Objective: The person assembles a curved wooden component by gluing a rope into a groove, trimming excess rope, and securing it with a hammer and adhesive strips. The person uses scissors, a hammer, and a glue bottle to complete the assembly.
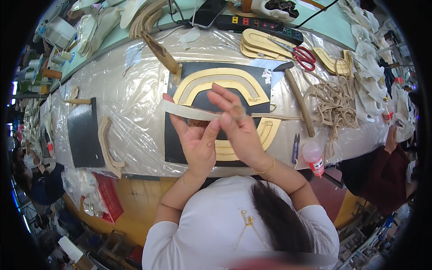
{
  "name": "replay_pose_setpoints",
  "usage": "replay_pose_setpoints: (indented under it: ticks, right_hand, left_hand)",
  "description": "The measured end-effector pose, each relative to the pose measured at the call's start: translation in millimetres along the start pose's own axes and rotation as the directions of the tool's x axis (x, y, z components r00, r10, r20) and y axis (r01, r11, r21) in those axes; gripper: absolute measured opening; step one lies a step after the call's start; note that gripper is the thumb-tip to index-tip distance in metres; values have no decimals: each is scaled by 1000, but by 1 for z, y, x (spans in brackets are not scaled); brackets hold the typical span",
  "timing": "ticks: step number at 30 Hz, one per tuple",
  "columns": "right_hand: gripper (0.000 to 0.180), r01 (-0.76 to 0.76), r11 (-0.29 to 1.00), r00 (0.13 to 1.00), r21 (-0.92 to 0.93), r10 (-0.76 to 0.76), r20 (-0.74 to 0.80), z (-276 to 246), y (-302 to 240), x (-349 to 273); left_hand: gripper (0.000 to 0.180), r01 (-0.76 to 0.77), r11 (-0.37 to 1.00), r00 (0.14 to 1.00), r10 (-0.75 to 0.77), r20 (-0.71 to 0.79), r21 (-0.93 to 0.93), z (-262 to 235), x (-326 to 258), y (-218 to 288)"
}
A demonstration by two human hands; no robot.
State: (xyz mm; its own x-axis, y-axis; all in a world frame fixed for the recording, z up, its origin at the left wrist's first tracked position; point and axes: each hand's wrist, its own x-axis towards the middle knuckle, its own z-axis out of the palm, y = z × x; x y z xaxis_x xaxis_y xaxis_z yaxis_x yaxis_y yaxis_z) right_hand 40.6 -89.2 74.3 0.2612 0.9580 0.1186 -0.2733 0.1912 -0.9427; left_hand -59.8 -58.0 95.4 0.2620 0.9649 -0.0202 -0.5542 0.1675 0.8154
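Observation:
My left hand point(198, 141) grips a pale, flat, curved strip point(184, 110), its fingers beneath and its thumb near the right end. Close against that end is my right hand point(240, 132), thumb and a finger together there, other fingers raised and somewhat blurred. A brownish round patch shows at its fingers; I cannot make out what it is. Beside the right hand a beige cord point(283, 117) runs off to a tangled cord pile point(330, 101). Under both hands lies a black board point(175, 150) with yellow curved templates point(218, 76), partly hidden.
A hammer point(299, 99), red-handled scissors point(303, 57), small snips point(295, 148) and a pink-white bottle point(312, 158) lie to the right. Behind the board are a wooden-handled tool point(162, 54) and a power strip point(261, 28). At left sit another black board point(85, 135) and bundled strips point(107, 146).

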Motion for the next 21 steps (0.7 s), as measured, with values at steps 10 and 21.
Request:
replay_pose_setpoints:
  ticks: [10,21]
  right_hand:
    - [46,-224,975,975,-11,224,8,-38,-34,-27]
    - [20,-337,687,937,-644,310,-160,-62,-3,-96]
  left_hand:
    - [48,132,989,991,-131,21,-71,-52,13,26]
    - [16,442,651,882,-439,-168,617,-102,-46,13]
